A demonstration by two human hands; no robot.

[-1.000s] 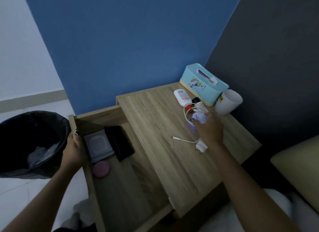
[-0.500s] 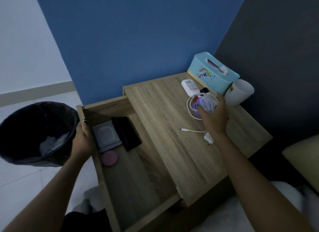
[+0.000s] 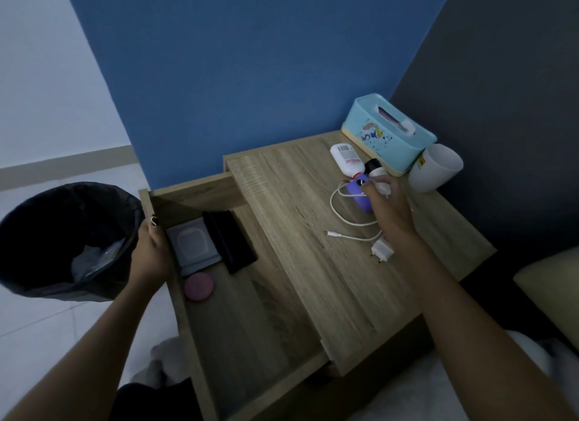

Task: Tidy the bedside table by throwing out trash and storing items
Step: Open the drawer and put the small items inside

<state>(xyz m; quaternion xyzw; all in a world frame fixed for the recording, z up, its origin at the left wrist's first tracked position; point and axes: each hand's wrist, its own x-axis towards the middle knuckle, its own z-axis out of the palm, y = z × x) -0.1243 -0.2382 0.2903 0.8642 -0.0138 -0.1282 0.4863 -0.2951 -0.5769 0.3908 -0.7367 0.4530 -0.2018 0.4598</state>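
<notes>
My right hand (image 3: 390, 210) hovers over the back of the wooden bedside table (image 3: 313, 232), fingers closed on a small white object (image 3: 383, 187). Under it lie a purple item (image 3: 359, 196) and a white cable (image 3: 340, 212) that ends in a charger plug (image 3: 380, 251). A white bottle with a red cap (image 3: 346, 159) and a small black-capped bottle (image 3: 374, 167) lie just behind. My left hand (image 3: 150, 248) grips the left side wall of the open drawer (image 3: 250, 342). A black-bagged trash bin (image 3: 62, 232) stands on the floor to the left.
In the drawer's back left lie a grey wipes pack (image 3: 194, 245), a black flat object (image 3: 230, 240) and a pink round disc (image 3: 199, 286). A teal tissue box (image 3: 388, 129) and a white cup (image 3: 435, 166) stand at the table's back right corner. A bed edge (image 3: 548, 289) lies right.
My right hand picked a small white object off the cable pile and holds it just above the purple item. My left hand stayed on the drawer wall.
</notes>
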